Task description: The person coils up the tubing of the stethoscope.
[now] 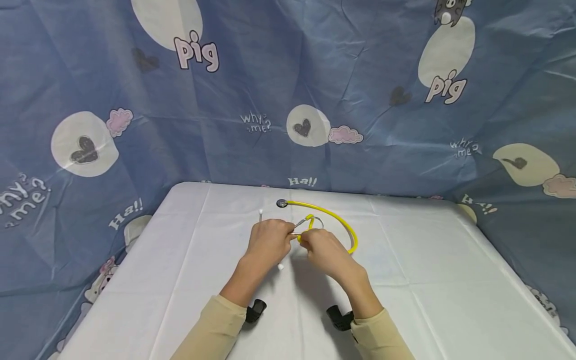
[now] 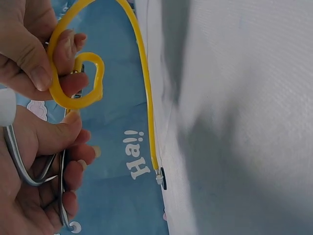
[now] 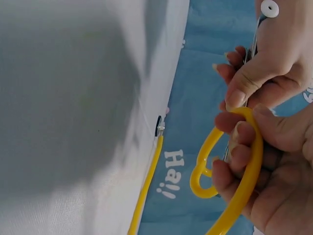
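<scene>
A stethoscope with yellow tubing (image 1: 335,214) is held over the table by both hands. My left hand (image 1: 270,240) grips its metal ear tubes (image 2: 62,186); a white ear tip (image 2: 7,107) sticks out beside the palm in the left wrist view. With thumb and fingers, my right hand (image 1: 326,252) pinches the yellow tube (image 3: 250,171) close to where it meets the metal. The tube curls in a loop (image 2: 100,81) there. The chest piece (image 1: 282,203) lies at the far side of the table, on the free end of the tube.
White cloth covers the table (image 1: 216,280). A blue printed curtain (image 1: 252,75) hangs behind it and along the sides. Black wrist devices (image 1: 255,311) sit under both forearms, near the beige sleeves (image 1: 211,327).
</scene>
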### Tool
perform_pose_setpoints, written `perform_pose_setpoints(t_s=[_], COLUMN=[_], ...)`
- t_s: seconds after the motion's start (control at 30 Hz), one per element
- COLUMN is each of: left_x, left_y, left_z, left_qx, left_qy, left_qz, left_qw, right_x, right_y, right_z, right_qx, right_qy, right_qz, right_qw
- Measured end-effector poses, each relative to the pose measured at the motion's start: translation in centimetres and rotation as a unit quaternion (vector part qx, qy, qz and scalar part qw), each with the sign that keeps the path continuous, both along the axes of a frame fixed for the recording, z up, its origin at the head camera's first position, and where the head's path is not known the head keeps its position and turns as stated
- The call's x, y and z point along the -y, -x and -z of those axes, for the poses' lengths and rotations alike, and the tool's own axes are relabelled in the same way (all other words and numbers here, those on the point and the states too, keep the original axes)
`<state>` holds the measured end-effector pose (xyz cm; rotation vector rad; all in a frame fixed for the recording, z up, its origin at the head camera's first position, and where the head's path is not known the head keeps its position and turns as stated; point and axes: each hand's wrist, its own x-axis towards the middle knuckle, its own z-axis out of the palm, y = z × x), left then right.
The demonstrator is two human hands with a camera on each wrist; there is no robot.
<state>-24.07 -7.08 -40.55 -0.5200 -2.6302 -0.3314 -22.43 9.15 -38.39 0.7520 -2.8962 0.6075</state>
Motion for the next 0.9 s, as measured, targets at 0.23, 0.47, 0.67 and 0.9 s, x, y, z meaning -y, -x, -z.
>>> perform_pose_setpoints(t_s=[0.23,0.47,0.67,0.9], left_x=[0.2,0.2,0.0,-0.2], left_y=[0.0,-0.1,-0.2,-0.2], left_z=[-0.1,-0.2,-0.3,-0.3], left_qx=[-0.009,0.018,0.039,0.098], left_qy=[-0.006,-0.001,0.005,0.022], left_qz=[0.009,0.024,0.041,0.113], left_qw=[0.9999,0.9996,0.9983,0.9885], right_x=[0.0,-0.3,-1.1,-2.3], right_y=[0.0,0.1,0.3,0.8], right_z=[-0.2,0.0,-0.1,-0.5], right_qx=[-0.005,-0.003,-0.042,-0.052], right_qy=[0.033,0.029,0.033,0.058], right_qz=[0.015,-0.002,-0.016,-0.044], right_qw=[0.9993,0.9996,0.9984,0.996])
